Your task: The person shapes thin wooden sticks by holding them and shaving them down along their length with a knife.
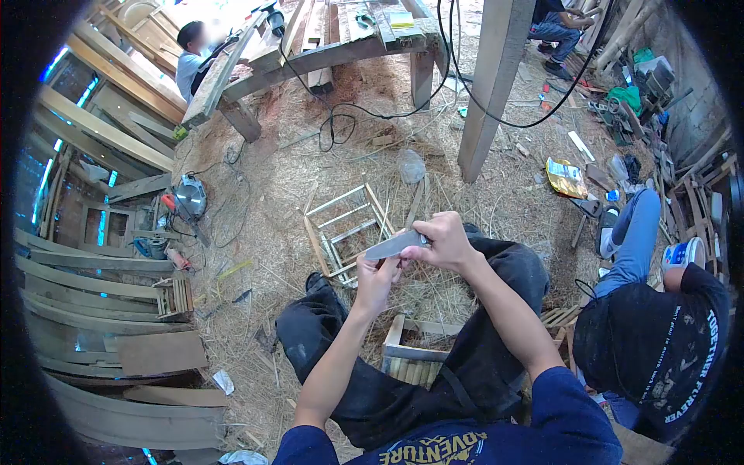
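Observation:
A wide-bladed knife is in my right hand, its fingers wrapped around the handle. The blade points left and crosses just above my left hand. My left fingers are pinched together under the blade; what they hold, if anything, is too small or hidden to name. Just beyond my hands, a small slatted wooden frame lies on the straw-strewn floor. Between my legs is another small wooden piece with bamboo slats, partly covered by my trousers.
A co-worker in a black shirt sits close on my right. A circular saw and stacked boards lie to the left. Ahead stand a wooden post and a workbench, with a black cable trailing down. Two more people are farther back.

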{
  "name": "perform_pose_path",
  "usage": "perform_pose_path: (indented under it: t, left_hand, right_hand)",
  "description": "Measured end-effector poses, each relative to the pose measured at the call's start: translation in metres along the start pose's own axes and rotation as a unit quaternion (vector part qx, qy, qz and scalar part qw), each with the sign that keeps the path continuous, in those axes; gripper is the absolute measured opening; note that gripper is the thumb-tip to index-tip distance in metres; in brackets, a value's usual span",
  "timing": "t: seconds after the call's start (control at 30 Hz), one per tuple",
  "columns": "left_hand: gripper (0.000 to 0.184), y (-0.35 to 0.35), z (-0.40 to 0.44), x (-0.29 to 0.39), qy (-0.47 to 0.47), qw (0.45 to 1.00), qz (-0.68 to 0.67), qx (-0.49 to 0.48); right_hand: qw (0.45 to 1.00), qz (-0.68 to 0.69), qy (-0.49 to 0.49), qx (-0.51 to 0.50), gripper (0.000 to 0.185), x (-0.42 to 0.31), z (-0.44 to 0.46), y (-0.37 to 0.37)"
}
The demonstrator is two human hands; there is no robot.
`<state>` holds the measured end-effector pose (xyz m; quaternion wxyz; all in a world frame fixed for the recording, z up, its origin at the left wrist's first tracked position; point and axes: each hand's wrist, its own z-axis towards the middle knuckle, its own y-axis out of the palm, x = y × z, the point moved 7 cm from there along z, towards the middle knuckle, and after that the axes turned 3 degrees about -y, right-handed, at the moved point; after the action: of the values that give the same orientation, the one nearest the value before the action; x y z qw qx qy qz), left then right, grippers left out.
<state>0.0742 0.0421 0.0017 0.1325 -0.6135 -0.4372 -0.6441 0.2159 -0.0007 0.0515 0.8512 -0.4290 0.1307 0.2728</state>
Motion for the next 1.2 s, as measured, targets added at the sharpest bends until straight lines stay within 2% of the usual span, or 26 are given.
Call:
perform_pose_path:
  t: [0.17, 0.47, 0.73, 0.83, 0.87, 0.93, 1.03, 1.07, 1.17, 1.2]
  left_hand:
    - [0.033, 0.002, -0.006, 0.003, -0.010, 1.000, 0.025, 0.009]
    - [0.033, 0.001, -0.009, 0.001, -0.063, 0.997, -0.011, -0.033]
    - [0.033, 0.002, -0.009, -0.001, -0.080, 0.996, -0.025, -0.001]
    - [0.032, 0.001, -0.013, 0.005, -0.074, 0.996, -0.025, -0.046]
    - [0.032, 0.002, -0.015, 0.006, -0.072, 0.995, -0.024, -0.068]
    - [0.032, 0.007, -0.020, -0.001, -0.057, 0.997, -0.016, -0.053]
    - [0.034, -0.005, -0.015, 0.004, -0.062, 0.997, -0.043, 0.020]
    - [0.034, -0.014, -0.012, 0.006, -0.060, 0.997, -0.052, 0.025]
    - [0.037, -0.018, -0.014, 0.017, -0.066, 0.997, -0.037, 0.033]
    - [0.036, -0.018, -0.014, 0.016, -0.065, 0.996, -0.038, 0.039]
  right_hand:
    - [0.999, -0.023, -0.028, 0.016, 0.062, -0.003, 0.001, -0.007]
    - [0.997, -0.064, -0.049, 0.017, 0.059, 0.002, -0.002, -0.012]
    - [0.993, -0.103, -0.053, 0.016, 0.063, -0.003, 0.003, -0.019]
    - [0.990, -0.118, 0.001, 0.078, 0.064, 0.012, 0.000, -0.026]
    - [0.985, -0.109, 0.093, 0.101, 0.064, 0.034, -0.002, -0.039]
    - [0.946, -0.086, 0.278, 0.143, 0.064, 0.075, -0.010, -0.065]
    - [0.970, -0.096, 0.157, 0.158, 0.063, 0.054, -0.013, -0.059]
    - [0.978, -0.099, 0.152, 0.103, 0.062, 0.047, -0.015, -0.048]
    - [0.987, -0.139, 0.074, 0.038, 0.061, 0.025, -0.005, -0.030]
    - [0.989, -0.104, 0.094, 0.049, 0.058, 0.022, 0.000, -0.028]
